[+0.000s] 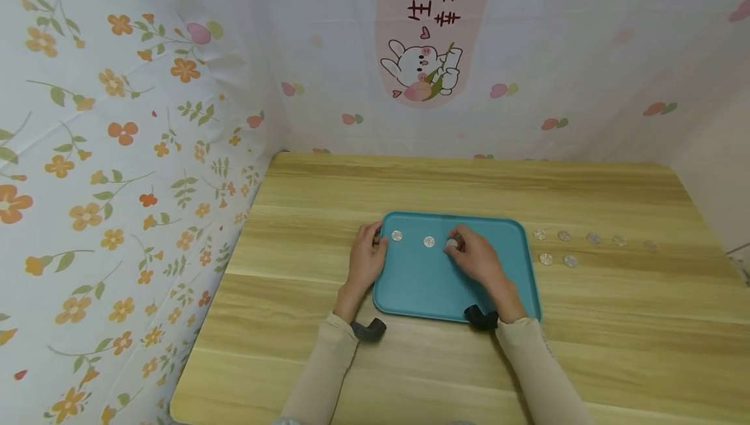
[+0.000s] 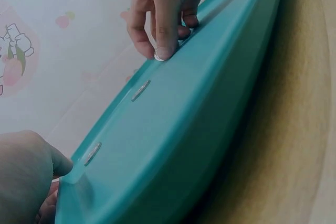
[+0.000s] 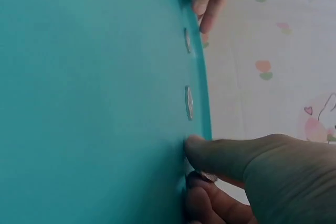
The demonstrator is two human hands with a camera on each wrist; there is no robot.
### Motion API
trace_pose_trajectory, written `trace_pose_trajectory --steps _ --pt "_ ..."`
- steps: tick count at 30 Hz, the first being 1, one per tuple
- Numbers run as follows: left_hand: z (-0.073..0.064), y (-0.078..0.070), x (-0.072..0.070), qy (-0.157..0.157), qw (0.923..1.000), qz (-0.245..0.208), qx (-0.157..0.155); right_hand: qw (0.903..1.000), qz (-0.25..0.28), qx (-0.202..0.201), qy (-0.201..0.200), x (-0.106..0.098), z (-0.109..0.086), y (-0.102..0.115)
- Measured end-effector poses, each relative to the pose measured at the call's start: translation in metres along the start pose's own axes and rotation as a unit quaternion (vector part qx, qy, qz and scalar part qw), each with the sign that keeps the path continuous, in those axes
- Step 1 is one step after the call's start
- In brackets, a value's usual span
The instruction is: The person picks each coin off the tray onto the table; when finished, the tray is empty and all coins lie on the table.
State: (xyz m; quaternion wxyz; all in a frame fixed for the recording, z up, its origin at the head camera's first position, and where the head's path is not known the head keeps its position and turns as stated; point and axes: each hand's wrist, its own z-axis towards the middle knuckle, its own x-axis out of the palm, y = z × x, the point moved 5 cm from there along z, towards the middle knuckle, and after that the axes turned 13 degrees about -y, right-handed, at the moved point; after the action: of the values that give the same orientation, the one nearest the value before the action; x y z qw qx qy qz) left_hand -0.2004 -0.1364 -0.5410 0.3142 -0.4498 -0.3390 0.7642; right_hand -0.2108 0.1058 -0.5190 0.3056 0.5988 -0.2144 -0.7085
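A blue-green tray (image 1: 422, 288) lies on the wooden table. My left hand (image 1: 366, 256) grips its left rim, with the thumb over the edge and the fingers outside, as the left wrist view shows. Inside the tray, along the far side, lie two silver coins: one coin (image 1: 396, 235) near the left corner and another coin (image 1: 430, 241) to its right. Just right of these, my right hand (image 1: 477, 257) pinches a third silver coin (image 1: 452, 243) between thumb and fingers, low over the tray floor. In the left wrist view this coin (image 2: 159, 56) is mostly covered by fingertips.
Right of the tray, several silver coins (image 1: 594, 238) lie on the table (image 1: 633, 321) in two rows, the nearer row holding two. A flowered cloth (image 1: 135, 151) hangs along the left side, and a printed curtain (image 1: 562, 54) stands behind the table's far edge.
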Motion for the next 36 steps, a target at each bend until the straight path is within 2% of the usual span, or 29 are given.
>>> trace_pose_trajectory --steps 9,20,27,36 --pt "0.001 -0.002 0.0 0.009 1.0 0.001 -0.003 0.9992 -0.017 -0.012 0.036 -0.002 0.0 0.001" --pt "0.0 -0.005 -0.001 0.011 0.9998 -0.009 -0.012 0.9989 -0.035 -0.03 0.007 -0.011 -0.008 -0.003" --pt "0.0 -0.004 -0.003 0.001 0.9998 -0.017 -0.01 0.9995 -0.004 -0.014 -0.027 -0.04 -0.011 -0.014" --pt "-0.001 -0.005 -0.002 0.004 0.9998 -0.015 -0.009 0.9968 -0.024 -0.002 -0.076 -0.086 -0.024 -0.044"
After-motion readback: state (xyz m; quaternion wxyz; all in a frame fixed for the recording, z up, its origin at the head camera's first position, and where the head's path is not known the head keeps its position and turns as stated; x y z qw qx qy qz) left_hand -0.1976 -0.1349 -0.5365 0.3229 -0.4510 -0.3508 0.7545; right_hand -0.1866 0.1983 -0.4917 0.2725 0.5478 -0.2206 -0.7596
